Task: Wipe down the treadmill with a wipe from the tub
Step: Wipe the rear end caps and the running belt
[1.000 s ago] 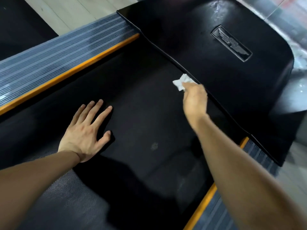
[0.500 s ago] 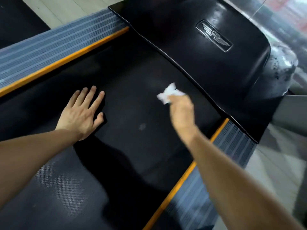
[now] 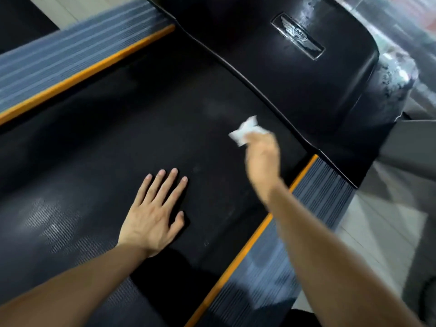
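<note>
The black treadmill belt [image 3: 122,128] fills the middle of the head view. My left hand [image 3: 153,213] lies flat on the belt with its fingers spread and straight. My right hand [image 3: 262,156], blurred by motion, grips a crumpled white wipe [image 3: 245,132] and holds it on the belt near the front right corner. Just beyond the wipe rises the glossy black motor cover [image 3: 295,74] with a winged badge [image 3: 298,35]. The tub is not in view.
Ribbed grey side rails with orange edging run along the belt, the left rail [image 3: 61,60] at upper left and the right rail [image 3: 290,227] at lower right. Pale tiled floor [image 3: 382,227] lies to the right. A grey shiny object [image 3: 398,74] stands beside the motor cover.
My right hand drew the wipe back from the motor cover's edge onto the belt, then toward the right. My left hand stayed flat on the belt while the view shifted.
</note>
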Action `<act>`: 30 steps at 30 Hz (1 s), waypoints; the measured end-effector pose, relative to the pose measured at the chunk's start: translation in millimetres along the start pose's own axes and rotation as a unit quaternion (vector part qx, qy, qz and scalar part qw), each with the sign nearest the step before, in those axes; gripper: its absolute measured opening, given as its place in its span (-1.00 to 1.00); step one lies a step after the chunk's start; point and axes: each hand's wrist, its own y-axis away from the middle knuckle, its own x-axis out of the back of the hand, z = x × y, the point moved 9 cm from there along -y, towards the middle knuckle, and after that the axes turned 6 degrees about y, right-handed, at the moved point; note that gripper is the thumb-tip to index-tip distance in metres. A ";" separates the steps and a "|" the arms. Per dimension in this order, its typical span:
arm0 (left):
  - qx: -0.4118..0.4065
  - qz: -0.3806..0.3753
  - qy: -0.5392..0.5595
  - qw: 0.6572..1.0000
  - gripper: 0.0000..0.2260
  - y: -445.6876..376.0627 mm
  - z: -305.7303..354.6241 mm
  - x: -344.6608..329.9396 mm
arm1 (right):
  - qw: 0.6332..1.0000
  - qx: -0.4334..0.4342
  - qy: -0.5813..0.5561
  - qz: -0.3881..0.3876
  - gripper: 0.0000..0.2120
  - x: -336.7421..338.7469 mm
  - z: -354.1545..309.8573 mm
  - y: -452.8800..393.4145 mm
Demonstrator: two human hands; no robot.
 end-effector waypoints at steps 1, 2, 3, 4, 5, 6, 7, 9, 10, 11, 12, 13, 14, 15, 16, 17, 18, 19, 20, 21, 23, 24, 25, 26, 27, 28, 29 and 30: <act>-0.001 0.002 0.001 1.000 -0.34 0.2 0.7 -0.2 | 0.996 0.082 -0.029 0.003 -0.92 -5.1 -41.2 21.8; -0.001 0.005 -0.001 1.000 -0.34 0.4 0.4 -0.8 | 0.986 0.163 -0.008 -0.017 -0.91 -17.5 -78.5 49.8; -0.005 0.005 -0.005 1.000 -0.34 0.6 0.1 -1.7 | 0.975 0.222 0.003 -0.026 -0.80 -28.4 -100.0 71.0; -0.007 0.007 -0.006 1.000 -0.34 1.0 0.3 -2.1 | 0.962 0.272 0.008 -0.028 -0.73 -29.6 -104.6 82.2; -0.007 0.008 -0.005 1.000 -0.35 0.8 -0.2 -1.7 | 0.963 0.270 0.002 -0.029 -0.72 -27.6 -91.9 75.3; -0.006 0.008 -0.005 1.000 -0.35 0.7 -0.5 -1.4 | 0.970 0.244 0.002 -0.013 -0.78 -18.3 -63.7 61.4; -0.004 0.009 -0.003 1.000 -0.34 0.2 -0.2 -1.3 | 0.983 0.182 0.027 0.001 -0.86 -3.2 -25.7 39.5; 0.002 0.015 0.001 1.000 -0.35 0.9 -0.9 -0.2 | 0.994 0.013 0.110 -0.017 -0.84 18.6 61.6 5.4; 0.004 0.020 0.004 1.000 -0.35 1.6 -0.6 0.5 | 0.991 -0.065 0.109 -0.033 -0.82 24.2 92.1 -0.4; 0.003 0.023 0.004 1.000 -0.35 1.3 0.0 0.8 | 0.987 -0.124 0.102 -0.025 -0.80 26.4 112.9 -1.6; 0.001 0.023 0.006 1.000 -0.35 1.0 0.8 0.4 | 0.986 -0.136 0.093 -0.010 -0.80 28.1 108.7 3.3; 0.001 0.025 0.008 1.000 -0.35 0.5 0.9 0.6 | 0.990 -0.134 0.048 0.007 -0.82 14.5 91.7 10.8; 0.001 0.027 0.009 1.000 -0.35 0.3 0.6 1.2 | 0.995 -0.097 0.009 0.003 -0.85 4.5 60.2 22.7; 0.000 0.029 0.010 1.000 -0.35 0.6 0.8 1.5 | 0.999 -0.028 0.001 -0.038 -0.88 -8.9 19.4 40.1; -0.001 0.032 0.012 0.999 -0.35 0.9 1.1 1.6 | 0.997 0.021 -0.001 -0.070 -0.84 -19.2 -9.0 59.9; -0.003 0.033 0.013 0.999 -0.36 0.7 1.0 1.6 | 0.994 0.095 0.016 -0.055 -0.78 -20.8 -30.2 73.9; -0.004 0.034 0.013 0.999 -0.36 0.9 0.7 1.7 | 0.990 0.125 0.020 -0.055 -0.76 -17.5 -27.0 79.1; -0.003 0.035 0.014 0.999 -0.36 0.9 0.2 2.3 | 0.991 0.117 0.033 -0.060 -0.76 -13.9 -5.0 72.6; -0.001 0.038 0.015 0.999 -0.36 0.8 -0.4 2.7 | 0.996 0.055 0.026 -0.063 -0.75 -1.1 25.3 57.4; -0.001 0.039 0.016 0.999 -0.36 0.6 -0.2 2.4 | 0.997 -0.016 0.049 -0.050 -0.74 10.8 59.9 41.9; -0.002 0.039 0.017 0.999 -0.36 0.9 -0.4 1.4 | 0.983 -0.125 0.129 -0.020 -0.72 36.5 111.8 24.4; -0.001 0.040 0.016 0.999 -0.36 0.3 -0.6 1.3 | 0.977 -0.162 0.137 -0.007 -0.71 41.0 124.2 22.7; -0.002 0.038 0.014 0.999 -0.36 0.1 -0.7 0.8 | 0.974 -0.176 0.142 -0.005 -0.70 40.4 118.3 24.5; -0.001 0.037 0.013 0.999 -0.36 0.5 -0.9 0.4 | 0.975 -0.179 0.129 -0.023 -0.71 32.0 101.4 32.3; 0.001 0.035 0.012 0.999 -0.36 0.9 -1.9 0.6 | 0.981 -0.162 0.100 -0.030 -0.73 21.4 75.7 42.6; 0.003 0.034 0.013 0.999 -0.35 0.9 -2.4 0.9 | 0.988 -0.134 0.067 -0.047 -0.76 10.0 44.1 57.1; 0.003 0.032 0.012 0.999 -0.35 0.7 -2.1 0.6 | 0.994 -0.075 0.047 -0.057 -0.79 -1.2 6.8 74.7; 0.003 0.031 0.008 0.999 -0.35 1.2 -2.3 0.6 | 0.997 0.014 0.037 -0.067 -0.80 -13.3 -36.0 98.9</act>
